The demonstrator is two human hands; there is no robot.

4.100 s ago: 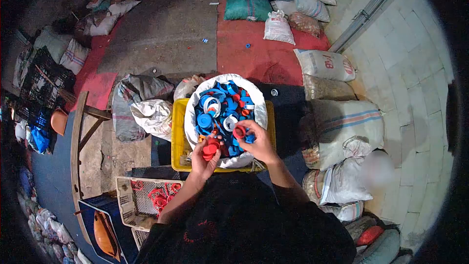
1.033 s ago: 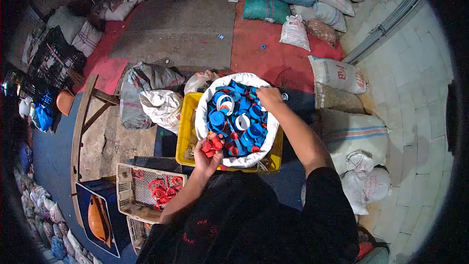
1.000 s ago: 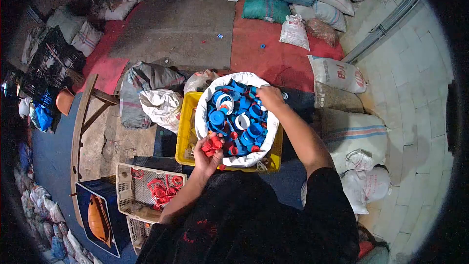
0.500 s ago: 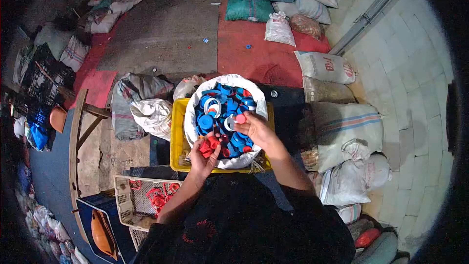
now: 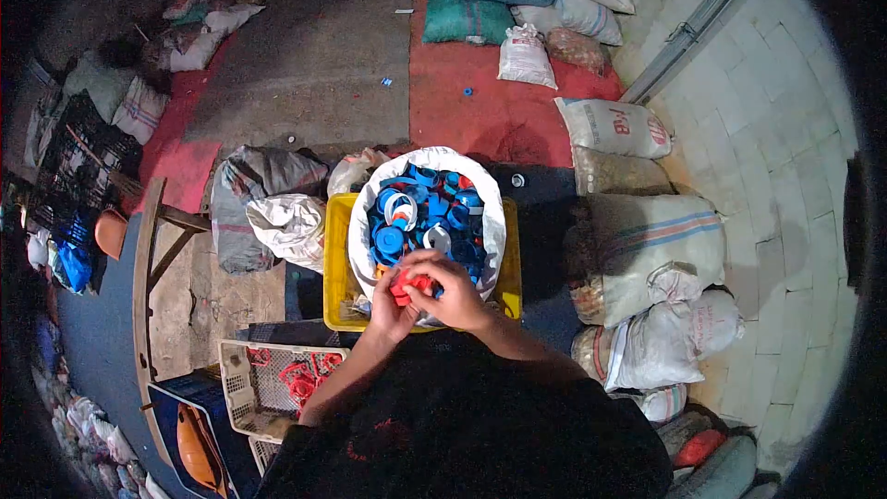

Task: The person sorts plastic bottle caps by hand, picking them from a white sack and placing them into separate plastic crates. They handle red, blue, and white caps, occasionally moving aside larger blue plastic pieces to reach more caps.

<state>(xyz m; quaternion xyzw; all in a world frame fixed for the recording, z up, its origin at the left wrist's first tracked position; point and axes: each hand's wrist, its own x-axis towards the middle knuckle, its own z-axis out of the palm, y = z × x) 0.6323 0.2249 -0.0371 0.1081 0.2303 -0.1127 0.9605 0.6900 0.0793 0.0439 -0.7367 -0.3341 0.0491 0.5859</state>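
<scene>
My left hand (image 5: 392, 310) is cupped around several red plastic caps (image 5: 407, 290) over the near side of the sack. Against it, my right hand (image 5: 455, 294) has its fingers closed at the red caps; its fingertips partly cover them. Below both hands lies a white woven sack (image 5: 493, 240) with its rim rolled down, filled with mostly blue plastic caps (image 5: 389, 241) and a few red and white ones. A white ring-shaped cap (image 5: 437, 239) sits just beyond my fingers. The sack stands in a yellow crate (image 5: 338, 263).
A cream plastic basket (image 5: 236, 388) with red ring-like pieces (image 5: 303, 383) is at my lower left, beside a wooden frame (image 5: 144, 286). Crumpled sacks (image 5: 263, 194) lie left of the crate. Full sacks (image 5: 661, 240) line the right wall (image 5: 785, 222), and more are stacked ahead.
My right hand has moved left and toward me from above the caps, bringing a pinkish-red cap to my left hand. The two hands now meet. The view has shifted slightly.
</scene>
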